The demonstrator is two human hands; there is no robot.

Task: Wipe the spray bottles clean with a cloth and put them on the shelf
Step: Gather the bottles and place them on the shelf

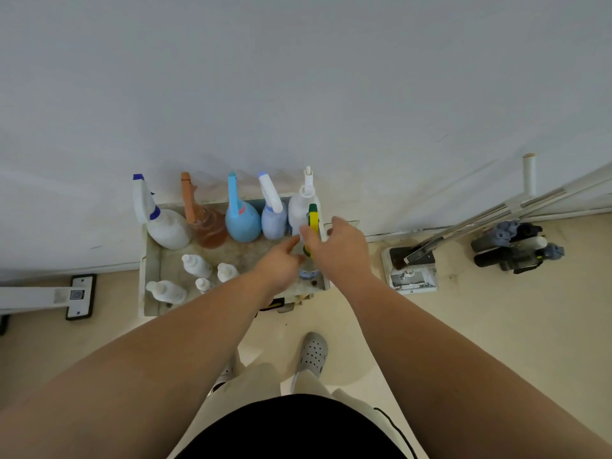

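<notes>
Below, a stained white shelf (150, 260) meets a pale wall; right hand (337, 250) grips the yellow-topped plastic bottle (313, 223), left hand (278, 263) open beside it.

The right hand (334, 250) covers the midsection of the yellow-and-green spray bottle (313, 217); its grip is indeterminate. The left hand (281, 265) hides that bottle's lower body. Both forearms exit the frame edges. The white floor tool (43, 298) is cut off at the left edge.
</notes>
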